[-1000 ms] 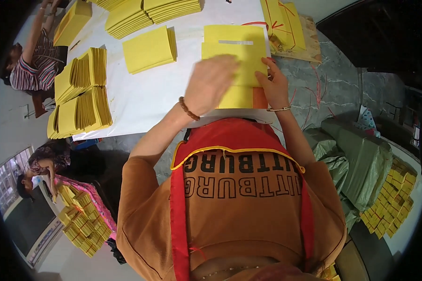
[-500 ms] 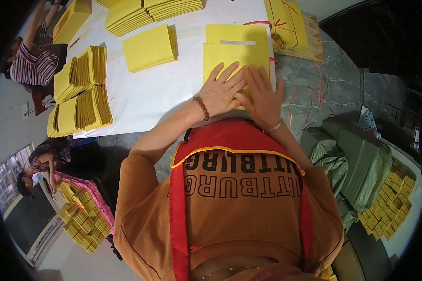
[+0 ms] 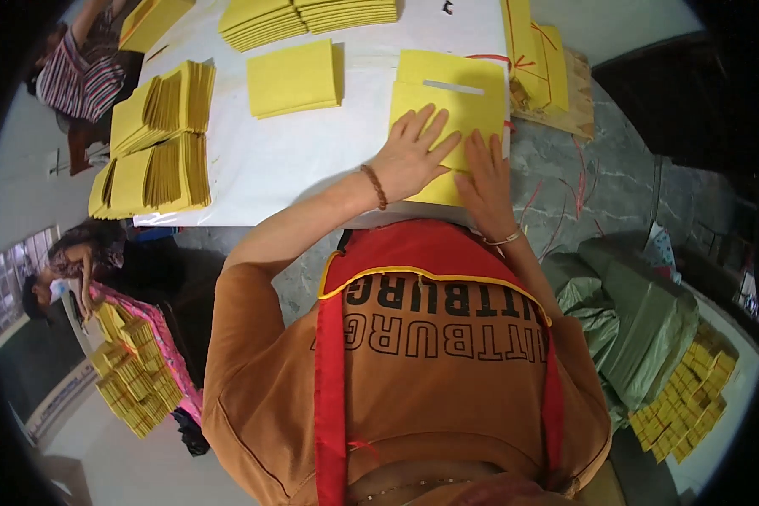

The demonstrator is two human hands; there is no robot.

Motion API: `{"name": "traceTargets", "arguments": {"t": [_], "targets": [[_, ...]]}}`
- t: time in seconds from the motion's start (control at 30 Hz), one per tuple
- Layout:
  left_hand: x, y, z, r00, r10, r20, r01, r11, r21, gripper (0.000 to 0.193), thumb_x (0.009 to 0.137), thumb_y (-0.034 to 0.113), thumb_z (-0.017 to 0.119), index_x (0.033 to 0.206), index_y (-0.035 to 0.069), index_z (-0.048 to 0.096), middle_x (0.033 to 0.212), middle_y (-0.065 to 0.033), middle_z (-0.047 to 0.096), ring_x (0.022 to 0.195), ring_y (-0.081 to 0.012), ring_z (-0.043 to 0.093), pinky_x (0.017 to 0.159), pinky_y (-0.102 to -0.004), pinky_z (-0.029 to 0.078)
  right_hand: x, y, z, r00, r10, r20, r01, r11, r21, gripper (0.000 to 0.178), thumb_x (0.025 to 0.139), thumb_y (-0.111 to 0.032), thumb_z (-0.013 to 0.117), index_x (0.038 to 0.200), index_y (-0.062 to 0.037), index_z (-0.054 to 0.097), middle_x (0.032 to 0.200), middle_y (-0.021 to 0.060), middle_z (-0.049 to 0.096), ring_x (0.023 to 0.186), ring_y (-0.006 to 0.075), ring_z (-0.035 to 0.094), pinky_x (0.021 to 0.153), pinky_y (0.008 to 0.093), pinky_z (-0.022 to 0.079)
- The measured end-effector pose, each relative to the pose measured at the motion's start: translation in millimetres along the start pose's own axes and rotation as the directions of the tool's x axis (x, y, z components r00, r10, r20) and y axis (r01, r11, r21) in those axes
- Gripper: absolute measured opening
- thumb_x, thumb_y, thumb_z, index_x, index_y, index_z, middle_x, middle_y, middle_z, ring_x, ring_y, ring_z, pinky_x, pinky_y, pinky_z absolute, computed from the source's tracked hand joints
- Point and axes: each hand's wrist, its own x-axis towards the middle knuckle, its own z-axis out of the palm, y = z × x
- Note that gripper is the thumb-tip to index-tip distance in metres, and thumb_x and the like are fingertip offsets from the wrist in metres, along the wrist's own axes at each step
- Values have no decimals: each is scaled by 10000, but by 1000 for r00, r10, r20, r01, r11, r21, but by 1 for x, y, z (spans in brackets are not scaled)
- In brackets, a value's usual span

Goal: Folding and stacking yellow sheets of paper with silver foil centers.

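A yellow paper sheet [image 3: 434, 101], partly folded over with another yellow layer showing beyond its edge, lies at the near right corner of the white table. My left hand [image 3: 415, 153] rests flat on it, fingers spread. Beside it, my right hand [image 3: 486, 181] presses along the sheet's right side with outstretched fingers. A gap shows between the two hands. Across the paper's upper part runs a narrow pale strip [image 3: 454, 87]. To the left lies a small stack of folded yellow paper [image 3: 293, 80], touched by neither hand.
Folded yellow stacks [image 3: 162, 139] stand on the white table [image 3: 253, 177] at left, with more stacks [image 3: 308, 21] at the far side. Tied yellow bundles [image 3: 540, 63] sit on a wooden board at right. Green wrapped packages [image 3: 641, 312] stand by my right elbow. Two other people are at left.
My hands, which were close together with fingers meeting, have moved apart across the paper. The whole view has shifted slightly.
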Motion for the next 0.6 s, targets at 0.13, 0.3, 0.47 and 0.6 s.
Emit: {"name": "traceTargets", "arguments": {"t": [0.13,0.3,0.47,0.6], "targets": [[1,8,0,990,122,-70,-96,951,294,507,779,191,565,1236,-3,462,1203,-238,480,1131,-375,455,909,-461,392,4,10,-22,984,163,64,-154,625,765,461,933,-195,424,1346,-18,323,1364,105,398,1302,251,299,1035,423,274],[20,8,-7,999,-40,-30,44,989,139,481,702,100,550,1174,11,523,1095,-133,558,987,-247,544,758,-340,446,20,9,-30,907,390,-160,-61,498,865,439,959,-220,409,1354,-51,318,1298,110,459,1169,194,465,964,332,366],[-3,-31,-52,886,58,-460,70,964,256,524,654,17,546,1173,93,555,1123,-69,588,991,-209,540,751,-339,423,12,7,-27,896,382,-229,3,508,861,427,956,-215,414,1340,-43,341,1269,103,477,1127,196,495,936,333,393],[-48,-111,-72,875,-41,-482,321,795,515,501,722,100,541,1209,215,539,1153,-14,564,999,-210,516,811,-400,371,3,21,-16,920,360,-155,-85,569,818,377,955,-203,419,1287,-25,423,1225,95,512,1109,184,507,914,325,408]]}}
